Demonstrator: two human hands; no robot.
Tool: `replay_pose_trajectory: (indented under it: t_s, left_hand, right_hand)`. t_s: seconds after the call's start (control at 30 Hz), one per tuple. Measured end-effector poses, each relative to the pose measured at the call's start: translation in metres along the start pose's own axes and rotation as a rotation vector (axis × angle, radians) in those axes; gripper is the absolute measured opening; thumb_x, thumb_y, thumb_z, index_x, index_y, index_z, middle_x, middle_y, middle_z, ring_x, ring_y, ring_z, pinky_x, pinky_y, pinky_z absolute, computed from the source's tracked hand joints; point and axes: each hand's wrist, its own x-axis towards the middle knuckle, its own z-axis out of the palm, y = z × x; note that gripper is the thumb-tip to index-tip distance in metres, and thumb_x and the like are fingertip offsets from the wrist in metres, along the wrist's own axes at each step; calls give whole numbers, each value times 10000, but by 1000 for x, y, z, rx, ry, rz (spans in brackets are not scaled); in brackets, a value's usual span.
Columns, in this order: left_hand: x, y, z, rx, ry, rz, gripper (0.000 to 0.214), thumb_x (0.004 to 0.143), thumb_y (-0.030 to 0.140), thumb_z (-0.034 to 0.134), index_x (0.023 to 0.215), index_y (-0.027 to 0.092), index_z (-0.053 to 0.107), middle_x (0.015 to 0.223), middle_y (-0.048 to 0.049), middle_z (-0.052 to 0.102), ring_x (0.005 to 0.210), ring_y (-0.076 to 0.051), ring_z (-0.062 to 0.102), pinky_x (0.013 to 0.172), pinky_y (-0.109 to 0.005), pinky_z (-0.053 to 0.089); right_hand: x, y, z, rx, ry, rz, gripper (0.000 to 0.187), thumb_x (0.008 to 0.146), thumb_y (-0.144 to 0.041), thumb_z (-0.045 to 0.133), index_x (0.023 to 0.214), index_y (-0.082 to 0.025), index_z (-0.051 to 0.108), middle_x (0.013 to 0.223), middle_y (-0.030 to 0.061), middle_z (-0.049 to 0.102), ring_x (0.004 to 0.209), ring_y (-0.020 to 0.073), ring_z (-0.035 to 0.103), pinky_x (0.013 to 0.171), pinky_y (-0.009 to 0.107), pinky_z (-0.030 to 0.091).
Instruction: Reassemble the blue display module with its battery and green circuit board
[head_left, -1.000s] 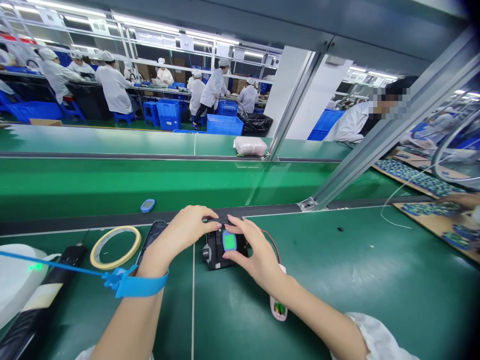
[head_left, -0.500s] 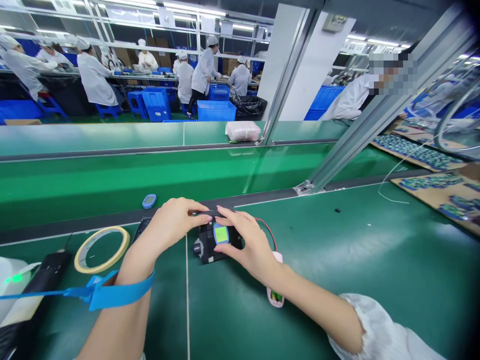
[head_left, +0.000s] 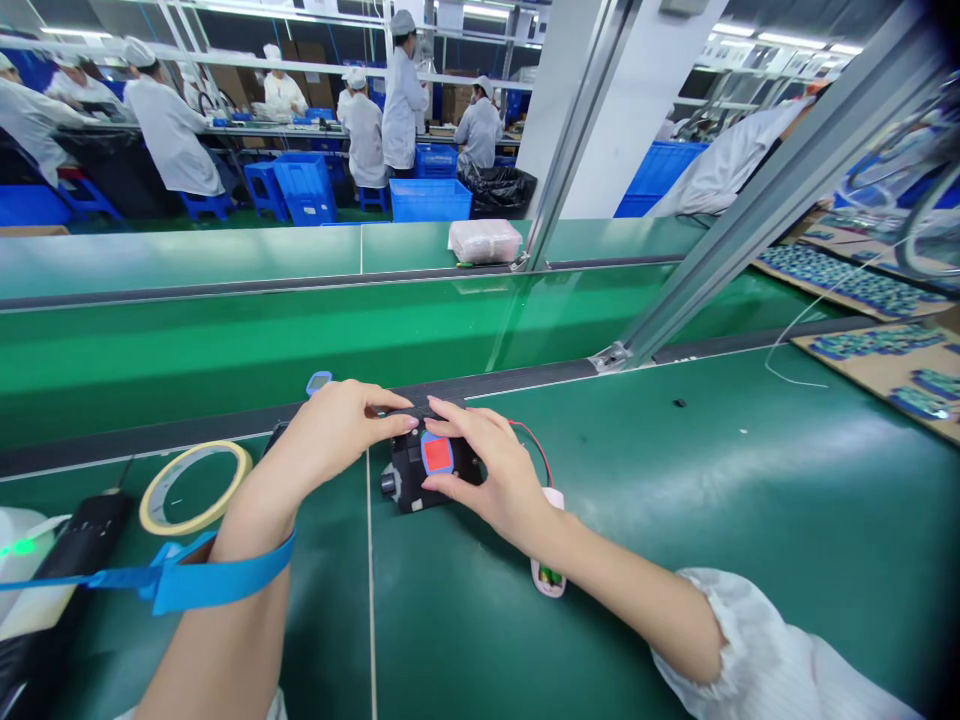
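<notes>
A small black box-like fixture [head_left: 409, 475] sits on the green bench with a blue-rimmed display part [head_left: 437, 454] seated in it, its screen lit red. My left hand [head_left: 337, 432] curls over the fixture's far left edge, fingertips pressing on its top. My right hand [head_left: 491, 470] grips the fixture's right side, thumb beside the display part and fingers on the top edge. A red wire [head_left: 536, 445] runs from the fixture to a pink battery holder [head_left: 548, 575] under my right wrist. A blue strap [head_left: 202, 578] circles my left wrist.
A tape ring [head_left: 196, 487] and a black device [head_left: 79, 530] lie at left; another blue display part [head_left: 318, 381] rides the green conveyor [head_left: 225, 350]. Cardboard trays of parts [head_left: 885, 360] sit at right. A wrapped pack [head_left: 484, 240] lies across the belt; white-coated workers stand behind.
The display's screen went from green to red. Both hands stay on the fixture; the view has tilted and shifted slightly, and the part on the conveyor has drifted right.
</notes>
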Motion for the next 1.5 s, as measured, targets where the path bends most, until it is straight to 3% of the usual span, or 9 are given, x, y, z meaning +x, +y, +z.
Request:
replay_pose_trajectory:
  t_s: [0.13, 0.3, 0.43, 0.5, 0.6, 0.77, 1.07, 1.33, 1.5]
  left_hand:
    - [0, -1, 0, -21, -19, -4, 386, 772, 529, 580, 1017, 272, 731, 999, -8, 740, 908, -266, 664, 808, -345, 473]
    - [-10, -3, 7, -135, 24, 53, 429, 835, 506, 528, 1163, 255, 644, 1228, -16, 652, 1115, -251, 587, 956, -352, 443]
    - [-24, -8, 31, -271, 264, 144, 407, 902, 478, 473, 1243, 272, 557, 1343, -21, 552, 1289, -217, 448, 1098, -374, 341]
    - [-30, -12, 48, -335, 326, 218, 442, 864, 507, 560, 1242, 277, 545, 1374, -39, 514, 1329, -222, 404, 1127, -392, 313]
    - [-33, -19, 71, -357, 347, 311, 587, 725, 543, 731, 1221, 286, 551, 1409, -69, 472, 1353, -266, 376, 1139, -446, 302]
    - [-31, -22, 89, -345, 455, 382, 495, 760, 467, 730, 1189, 289, 558, 1390, -80, 481, 1337, -276, 395, 1124, -474, 319]
    - [-30, -21, 93, -275, 516, 432, 411, 785, 322, 733, 1164, 267, 584, 1366, -93, 495, 1262, -285, 472, 1065, -487, 369]
    - [-26, -25, 96, -240, 620, 526, 425, 793, 295, 725, 1195, 272, 588, 1339, -105, 529, 1218, -299, 516, 1005, -528, 412]
    - [-26, -26, 97, -249, 616, 530, 449, 783, 271, 733, 1207, 279, 584, 1349, -105, 521, 1225, -301, 509, 1008, -554, 408]
  right_hand:
    - [0, 0, 1, -23, 5, -42, 863, 783, -202, 800, 1451, -348, 274, 1227, 19, 621, 1159, 213, 562, 1050, 417, 370]
    - [0, 0, -4, -50, -6, -98, 682, 880, -300, 704, 1438, -297, 312, 1294, 57, 573, 1240, 226, 501, 1100, 462, 324]
    - [5, 0, -14, 53, -1, -75, 371, 984, -371, 535, 1330, -263, 456, 1251, 54, 594, 1216, 211, 517, 1102, 454, 345]
    - [7, 1, -17, 75, 39, -66, 211, 1012, -321, 479, 1191, -242, 557, 1184, 53, 621, 1161, 202, 551, 1051, 418, 408]
    - [9, 4, -17, 49, 91, -69, 126, 999, -251, 500, 1026, -220, 620, 1091, 49, 640, 1049, 187, 597, 944, 354, 481]
    - [10, 7, -13, -17, 116, -142, 86, 973, -198, 548, 992, -200, 632, 1066, 47, 642, 1019, 177, 598, 950, 348, 467]
    - [14, 8, -13, -148, 101, -233, 87, 970, -157, 545, 998, -182, 624, 984, 48, 674, 955, 161, 634, 1009, 395, 455]
    - [8, 11, -12, -301, 112, -393, 179, 966, -68, 499, 1081, -122, 626, 1045, 79, 687, 1039, 194, 633, 1041, 409, 460]
    - [6, 14, -12, -311, 107, -426, 206, 961, -43, 493, 1112, -110, 616, 1070, 92, 682, 1080, 210, 619, 1045, 421, 461]
